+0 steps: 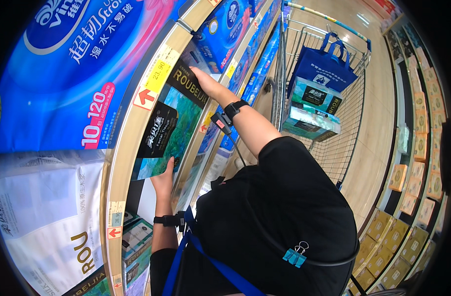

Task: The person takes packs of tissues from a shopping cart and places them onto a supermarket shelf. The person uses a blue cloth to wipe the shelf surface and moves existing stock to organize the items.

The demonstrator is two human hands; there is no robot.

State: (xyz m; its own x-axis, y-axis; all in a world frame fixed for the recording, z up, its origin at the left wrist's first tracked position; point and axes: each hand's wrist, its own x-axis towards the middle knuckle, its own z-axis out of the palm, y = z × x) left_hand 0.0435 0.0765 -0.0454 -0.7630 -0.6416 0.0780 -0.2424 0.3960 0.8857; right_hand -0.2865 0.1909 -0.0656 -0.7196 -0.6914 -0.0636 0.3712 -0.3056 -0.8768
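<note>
A green and black facial tissue pack (166, 131) lies between my two hands on a store shelf, partly behind the shelf's front edge. My right hand (207, 85) grips its far upper end, fingers over the dark side panel. At the near end my left hand (164, 179) holds the lower edge, thumb on the patterned face. Matching packs (138, 236) sit on the shelf nearer my body. Two similar packs (314, 96) are stacked in a wire shopping cart (349, 148), beside a dark blue tote bag (321, 66).
Large blue tissue packs (81, 74) and a white pack (51, 211) fill the upper shelf at left. Shelf rails (116, 177) carry price tags. The cart stands in the tiled aisle (380, 111); shelves with boxed goods (399, 177) line its other side.
</note>
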